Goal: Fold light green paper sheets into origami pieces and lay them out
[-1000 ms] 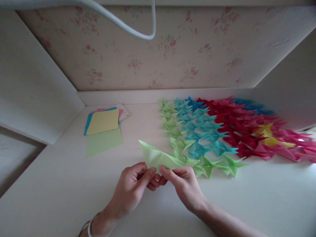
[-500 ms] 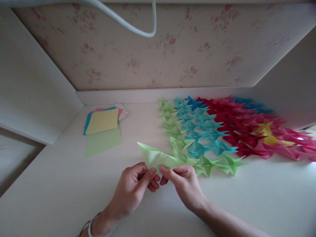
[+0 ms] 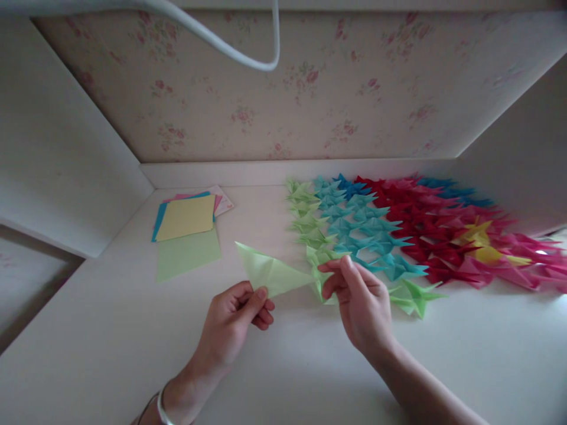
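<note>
My left hand pinches the lower edge of a light green sheet of origami paper, folded into a long triangle. The paper's left point rises and its other point reaches toward my right hand. That hand is lifted just right of the paper, apart from it, with its fingers loosely bent and nothing seen in them. It partly covers light green folded paper cranes on the white table. Another green crane lies just beyond my right wrist.
Rows of teal cranes, red cranes, pink cranes and yellow cranes fill the table's right side. At the left lies a stack of coloured paper squares. A white cable hangs before the flowered wall.
My right hand has let go of the green paper and moved right and a little up. My left hand still holds the paper, shifted slightly left.
</note>
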A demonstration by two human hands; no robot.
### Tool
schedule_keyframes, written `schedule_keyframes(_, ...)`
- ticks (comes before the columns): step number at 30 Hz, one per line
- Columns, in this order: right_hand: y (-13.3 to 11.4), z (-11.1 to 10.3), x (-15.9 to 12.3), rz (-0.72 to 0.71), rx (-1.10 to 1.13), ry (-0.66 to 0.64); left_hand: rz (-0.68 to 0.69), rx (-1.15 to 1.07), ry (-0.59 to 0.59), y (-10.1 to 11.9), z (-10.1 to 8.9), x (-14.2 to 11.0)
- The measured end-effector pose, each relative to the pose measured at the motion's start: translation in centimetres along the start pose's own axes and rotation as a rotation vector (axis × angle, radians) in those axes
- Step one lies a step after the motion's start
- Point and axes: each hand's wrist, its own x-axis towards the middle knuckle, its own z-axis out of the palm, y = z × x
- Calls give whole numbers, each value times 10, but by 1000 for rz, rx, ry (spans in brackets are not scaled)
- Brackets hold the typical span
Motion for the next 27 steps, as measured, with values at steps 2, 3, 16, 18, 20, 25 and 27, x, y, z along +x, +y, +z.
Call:
schedule_keyframes(2, 1, 5, -8, 77, -34, -221, 13, 32, 16, 1, 1, -1)
schedule_keyframes(3, 2, 9, -14, 144, -78, -356, 15, 51, 5, 1, 2, -2)
schedule_keyframes(16, -6, -5, 2, -34, -71, -10, -59, 36, -85, 0, 3, 0)
schedule_keyframes(18, -10, -7, 9, -27, 66, 19, -108, 29, -153, 0, 3, 0)
schedule_keyframes(20, -14, -5, 10, 33, 96, -80, -168, 43, -281, 0, 4, -2)
schedule_keyframes(25, -22, 2, -1, 356, -40, -567, -210, 112, -458, -4, 7, -5)
schedule_keyframes(27, -23, 3, -5, 391, -117, -675, -211, 128, -487, -5, 6, -5)
